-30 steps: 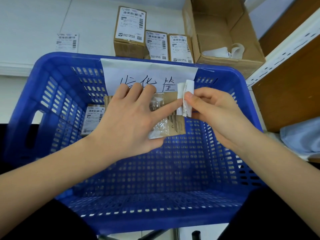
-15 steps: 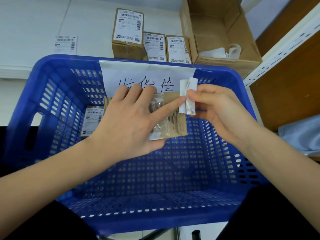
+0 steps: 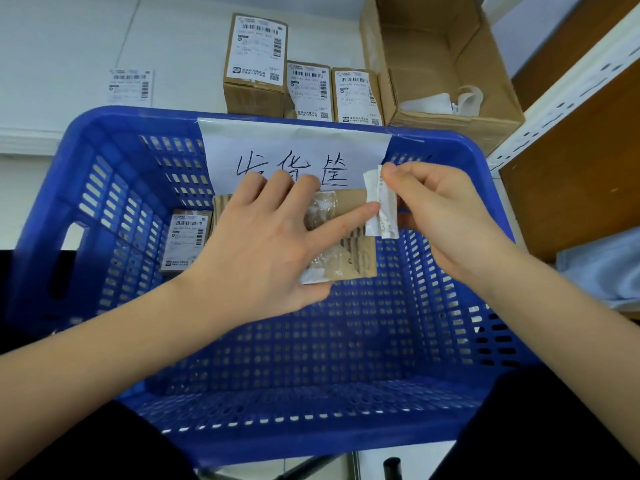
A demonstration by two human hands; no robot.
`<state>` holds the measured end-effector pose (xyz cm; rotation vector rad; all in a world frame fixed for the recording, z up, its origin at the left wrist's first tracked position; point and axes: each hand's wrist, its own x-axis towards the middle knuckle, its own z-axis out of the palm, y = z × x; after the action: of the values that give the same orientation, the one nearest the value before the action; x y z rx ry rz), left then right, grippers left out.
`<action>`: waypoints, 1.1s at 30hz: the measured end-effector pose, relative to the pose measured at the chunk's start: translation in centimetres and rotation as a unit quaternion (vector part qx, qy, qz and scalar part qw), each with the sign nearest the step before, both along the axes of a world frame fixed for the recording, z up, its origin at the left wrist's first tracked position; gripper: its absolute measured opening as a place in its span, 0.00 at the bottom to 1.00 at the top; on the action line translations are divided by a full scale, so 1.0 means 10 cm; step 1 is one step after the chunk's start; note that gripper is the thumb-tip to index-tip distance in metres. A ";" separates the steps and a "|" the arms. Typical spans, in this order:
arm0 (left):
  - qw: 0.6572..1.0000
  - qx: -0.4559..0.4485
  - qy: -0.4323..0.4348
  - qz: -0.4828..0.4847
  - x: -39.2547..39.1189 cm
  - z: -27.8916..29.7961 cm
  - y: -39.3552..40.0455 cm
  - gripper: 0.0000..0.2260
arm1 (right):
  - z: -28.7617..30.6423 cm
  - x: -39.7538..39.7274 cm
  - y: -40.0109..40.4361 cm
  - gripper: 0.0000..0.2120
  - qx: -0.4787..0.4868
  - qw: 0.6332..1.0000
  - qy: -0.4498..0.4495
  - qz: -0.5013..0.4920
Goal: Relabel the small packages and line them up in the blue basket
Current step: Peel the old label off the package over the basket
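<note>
My left hand (image 3: 266, 244) presses flat on a small brown cardboard package (image 3: 349, 258) inside the blue basket (image 3: 104, 188), its forefinger stretched to the right. The package's top shows torn paper and clear tape. My right hand (image 3: 436, 209) pinches a crumpled white label strip (image 3: 379, 206) at the package's right end. A labelled package (image 3: 185, 239) lies against the basket's far left wall. Three more labelled packages (image 3: 256, 64) stand on the white table beyond the basket.
A white paper sign (image 3: 294, 150) with handwriting hangs on the basket's far wall. An open cardboard box (image 3: 440, 64) with paper scraps stands at the back right. A loose label (image 3: 130, 86) lies on the table. Shelving (image 3: 571, 109) runs along the right.
My right hand has lifted the white strip slightly up and away from the package. My left hand keeps the package pressed in place.
</note>
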<state>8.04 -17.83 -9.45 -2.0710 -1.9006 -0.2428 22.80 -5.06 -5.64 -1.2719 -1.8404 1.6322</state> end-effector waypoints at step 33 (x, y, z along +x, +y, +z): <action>0.995 -0.028 -0.016 0.094 -0.06 0.07 0.06 0.42 | 0.02 0.04 -0.14 0.03 0.166 0.982 -0.022 0.086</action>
<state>7.45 -17.22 -8.77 -1.9160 -2.1277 -0.1808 23.19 -6.43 -5.41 -1.0365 -2.1915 1.3079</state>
